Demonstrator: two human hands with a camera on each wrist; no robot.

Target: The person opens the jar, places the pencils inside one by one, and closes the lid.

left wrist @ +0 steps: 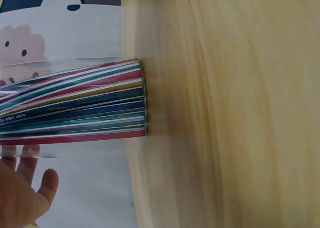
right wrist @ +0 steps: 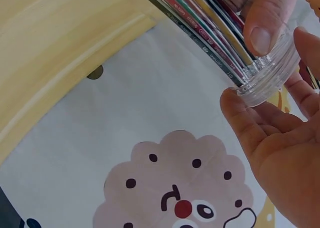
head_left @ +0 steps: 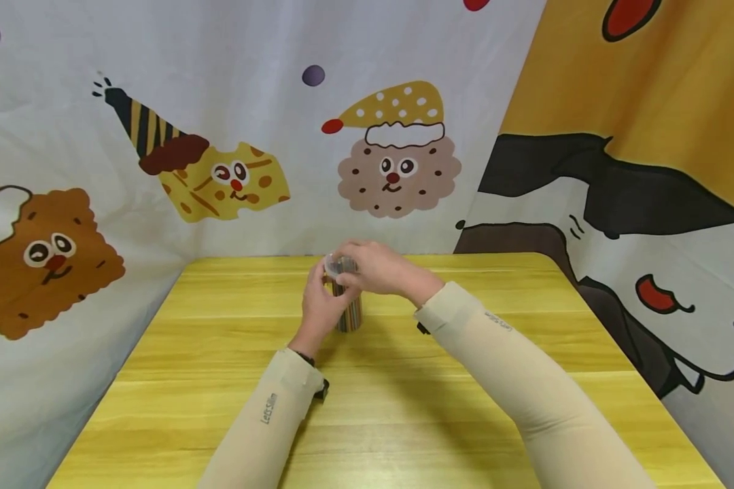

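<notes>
A clear cylindrical tube packed with coloured pencils stands upright on the table, towards its far edge. My left hand holds the tube near its top, with the thumb across the front. In the left wrist view, fingers lie against the clear wall, and the pencils' ends sit at the tube's base. Round the clear ridged lid at the top, my right hand curls its thumb and fingers from above. Part of the lid is hidden by the hands in the head view.
The yellow wood-grain table has rounded far corners. Behind it hangs a white curtain printed with cartoon biscuits and cheese. Dark wrist straps show below the sleeves.
</notes>
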